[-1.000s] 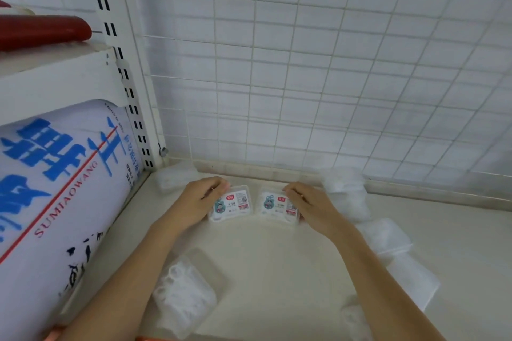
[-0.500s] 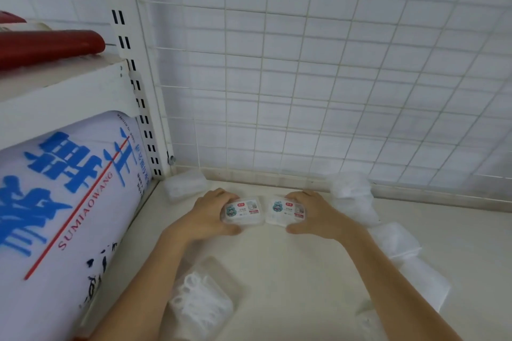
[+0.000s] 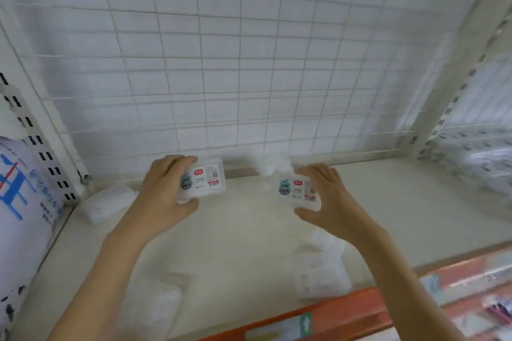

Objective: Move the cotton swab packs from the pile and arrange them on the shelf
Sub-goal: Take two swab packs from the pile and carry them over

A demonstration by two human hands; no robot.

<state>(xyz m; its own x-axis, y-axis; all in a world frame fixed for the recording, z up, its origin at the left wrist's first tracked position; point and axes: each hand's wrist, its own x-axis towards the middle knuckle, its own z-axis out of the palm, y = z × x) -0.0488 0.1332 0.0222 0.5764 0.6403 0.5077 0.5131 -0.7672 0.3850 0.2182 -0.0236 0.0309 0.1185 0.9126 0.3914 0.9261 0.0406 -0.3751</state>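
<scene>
Two cotton swab packs, one held in each hand's grip: left hand (image 3: 163,196) holds the left pack (image 3: 203,181), right hand (image 3: 329,202) the right pack (image 3: 300,192).

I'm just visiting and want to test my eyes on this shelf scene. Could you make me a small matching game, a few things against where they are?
Things:
1. left hand
2. right hand
3. big white sack with blue writing
4. orange shelf edge

Places:
A. far left, beside the slotted upright
B. along the bottom front
C. gripping the pack nearer the back mesh
D. gripping the pack further right

Pairs: 1-C, 2-D, 3-A, 4-B
</scene>
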